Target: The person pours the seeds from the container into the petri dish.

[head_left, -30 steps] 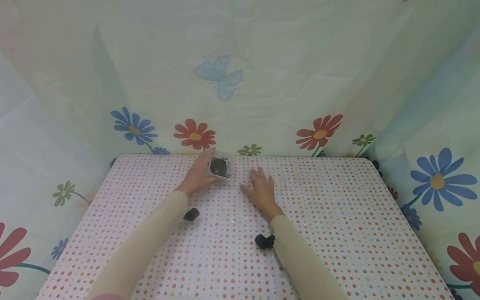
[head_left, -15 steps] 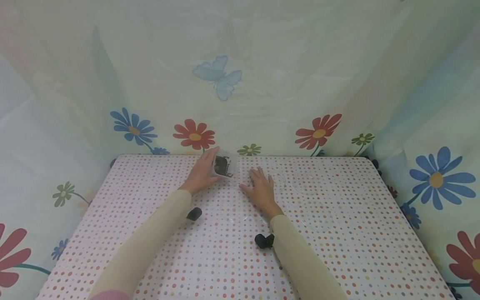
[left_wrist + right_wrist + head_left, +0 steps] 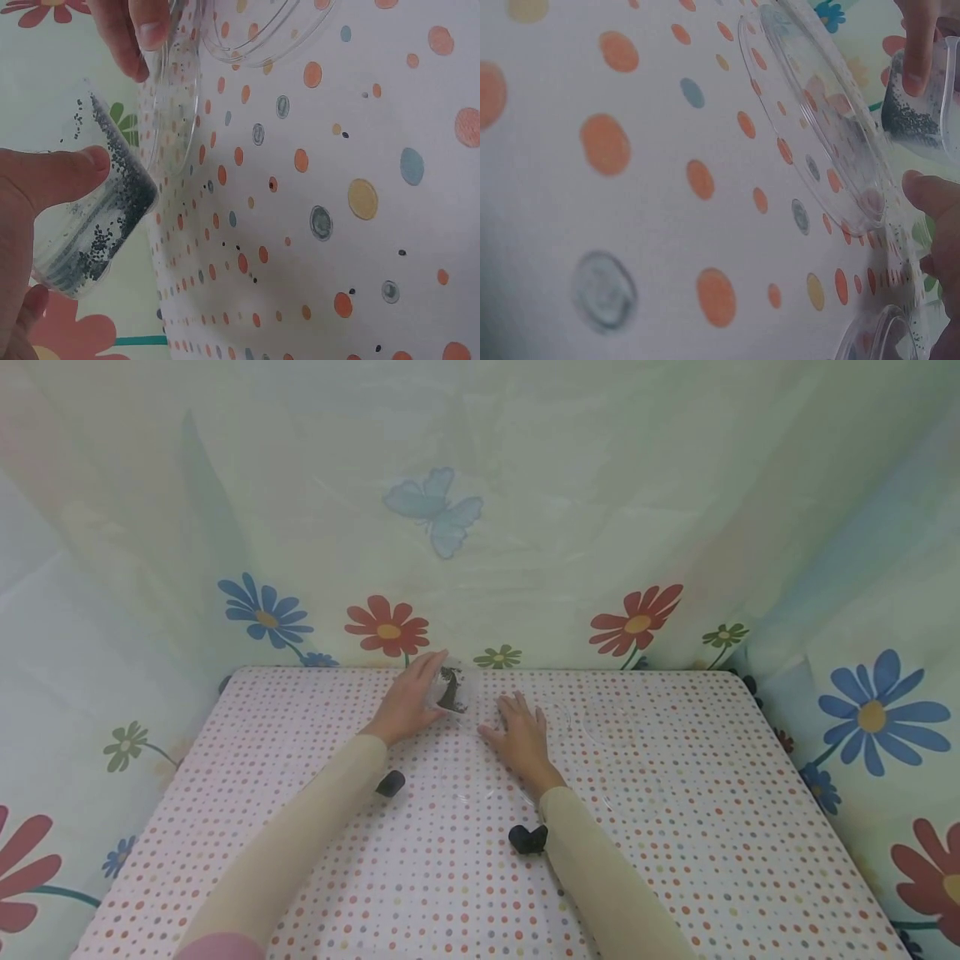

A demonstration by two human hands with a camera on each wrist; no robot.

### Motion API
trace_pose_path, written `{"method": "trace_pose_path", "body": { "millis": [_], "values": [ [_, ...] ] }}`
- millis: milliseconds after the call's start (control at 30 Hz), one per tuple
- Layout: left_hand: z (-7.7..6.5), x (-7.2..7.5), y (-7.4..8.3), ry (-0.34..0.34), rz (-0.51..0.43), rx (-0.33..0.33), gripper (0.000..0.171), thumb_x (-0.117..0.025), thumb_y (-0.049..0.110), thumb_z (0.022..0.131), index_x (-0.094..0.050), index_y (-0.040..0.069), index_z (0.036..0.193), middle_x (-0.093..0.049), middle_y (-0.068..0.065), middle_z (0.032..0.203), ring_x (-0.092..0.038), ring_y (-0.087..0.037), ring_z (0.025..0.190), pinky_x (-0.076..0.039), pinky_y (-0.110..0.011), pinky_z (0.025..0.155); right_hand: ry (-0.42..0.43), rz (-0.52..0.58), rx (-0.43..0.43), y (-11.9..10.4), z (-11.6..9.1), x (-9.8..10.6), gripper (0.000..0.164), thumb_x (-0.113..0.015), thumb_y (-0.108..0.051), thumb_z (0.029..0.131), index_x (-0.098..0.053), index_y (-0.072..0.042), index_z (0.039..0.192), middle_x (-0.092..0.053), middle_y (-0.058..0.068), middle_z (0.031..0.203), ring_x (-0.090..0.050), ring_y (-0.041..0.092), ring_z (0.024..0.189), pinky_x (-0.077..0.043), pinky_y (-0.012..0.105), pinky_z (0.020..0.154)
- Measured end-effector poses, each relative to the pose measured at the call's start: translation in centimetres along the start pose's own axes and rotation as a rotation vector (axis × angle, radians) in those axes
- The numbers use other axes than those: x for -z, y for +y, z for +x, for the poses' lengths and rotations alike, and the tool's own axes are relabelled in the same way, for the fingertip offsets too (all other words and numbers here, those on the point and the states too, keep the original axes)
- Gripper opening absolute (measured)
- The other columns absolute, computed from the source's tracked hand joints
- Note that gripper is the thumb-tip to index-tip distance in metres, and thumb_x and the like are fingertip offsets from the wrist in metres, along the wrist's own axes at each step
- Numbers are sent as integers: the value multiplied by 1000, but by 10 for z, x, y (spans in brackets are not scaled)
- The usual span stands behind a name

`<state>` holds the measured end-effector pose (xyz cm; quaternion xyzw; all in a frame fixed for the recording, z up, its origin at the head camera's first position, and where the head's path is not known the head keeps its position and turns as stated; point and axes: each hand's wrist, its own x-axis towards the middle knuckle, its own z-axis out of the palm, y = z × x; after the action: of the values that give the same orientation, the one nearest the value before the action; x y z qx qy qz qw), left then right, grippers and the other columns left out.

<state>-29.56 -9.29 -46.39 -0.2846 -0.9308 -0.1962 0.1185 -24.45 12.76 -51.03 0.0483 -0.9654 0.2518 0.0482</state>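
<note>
My left hand (image 3: 405, 702) grips a small clear plastic cup (image 3: 450, 689), thumb on its near side. In the left wrist view the cup is tilted, and fine black granules (image 3: 129, 191) lie slanted along its lower side, with some sticking to the wall. To its right, my right hand (image 3: 521, 743) is low over the table, fingers spread and bent a little, holding nothing. Its fingertips are right at the rim of a clear round dish (image 3: 187, 120). In the right wrist view, another clear dish (image 3: 821, 127) lies between the hands and the camera.
Several clear round dishes or lids, such as the dish (image 3: 609, 727) on the right, lie faintly visible on the dotted tabletop (image 3: 712, 810). A few black specks (image 3: 255, 280) dot the surface. A flowered curtain (image 3: 540, 527) stands close behind the table's far edge.
My left hand has moved slightly right with the cup and turned it further, so the dark granule patch looks narrower. My right hand has stayed in place.
</note>
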Motion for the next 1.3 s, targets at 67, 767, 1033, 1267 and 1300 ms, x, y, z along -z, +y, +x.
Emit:
{"method": "trace_pose_path", "body": {
  "millis": [67,767,1033,1267,1300],
  "values": [
    [2,1,1,-2,11,-3,105,-84,23,74,-18,16,155,-35,-9,152,-37,-27,140,-35,-44,116,2,5,2,0,0,1,67,-62,-47,90,-45,-8,143,-42,10,152,-23,31,148,-12,60,120],
    [14,1,9,18,86,-53,104,-86,22,72,-22,18,153,-36,-9,150,-41,-27,136,-40,-48,110,-5,3,-22,0,2,9,68,-62,-48,90,-44,-9,144,-40,9,153,-21,31,149,-10,58,121],
    [17,-2,10,43,107,-107,104,-86,19,70,-23,21,153,-38,-9,147,-43,-27,134,-41,-48,108,21,12,-21,0,1,9,67,-63,-47,90,-46,-9,142,-42,9,152,-23,31,148,-11,58,120],
    [11,-7,10,48,116,-120,101,-86,15,70,-27,21,152,-40,-10,147,-45,-29,132,-41,-49,109,-6,-2,-28,-1,-2,2,68,-62,-47,90,-44,-9,144,-42,9,152,-22,30,149,-12,57,121],
    [10,-8,10,45,121,-118,101,-86,16,70,-26,22,152,-39,-10,147,-44,-28,133,-40,-49,110,-5,3,-27,-1,-2,2,68,-62,-47,90,-44,-9,144,-42,9,152,-22,30,149,-11,57,121]
  ]
}}
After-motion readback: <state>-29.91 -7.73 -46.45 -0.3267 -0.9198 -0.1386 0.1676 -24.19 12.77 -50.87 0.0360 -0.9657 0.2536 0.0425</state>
